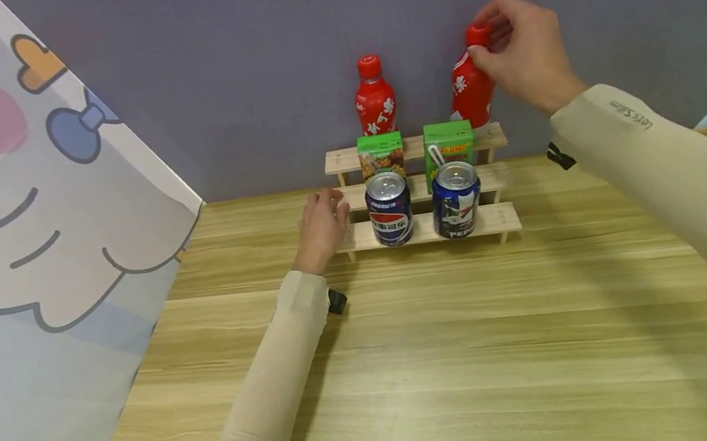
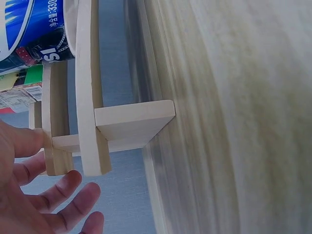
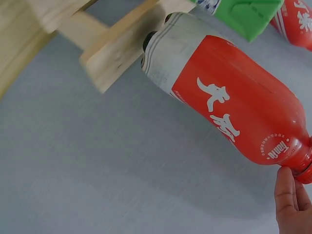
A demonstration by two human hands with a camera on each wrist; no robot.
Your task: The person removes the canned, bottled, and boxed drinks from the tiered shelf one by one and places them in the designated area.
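Observation:
My right hand [image 1: 526, 52] pinches a red plastic bottle [image 1: 471, 91] at its neck, just under the cap. The bottle leans, its cap toward the right, and its base is at the top step of a three-step wooden rack [image 1: 426, 227]. In the right wrist view the fingertips [image 3: 285, 178] press the neck of the tilted bottle [image 3: 239, 102]. At the rack's left end is my left hand [image 1: 323, 230]. The left wrist view shows its thumb and index finger around the end of the middle plank [image 2: 58, 161], the other fingers loosely bent.
Another red bottle [image 1: 375, 102] stands upright on the top step. Two green drink cartons [image 1: 379, 143] occupy the middle step, and two blue cola cans [image 1: 391, 218] the lowest. Behind the rack rises a grey panel [image 1: 256, 72]; a cartoon-printed cloth [image 1: 46, 251] hangs left of the wooden table [image 1: 422, 366].

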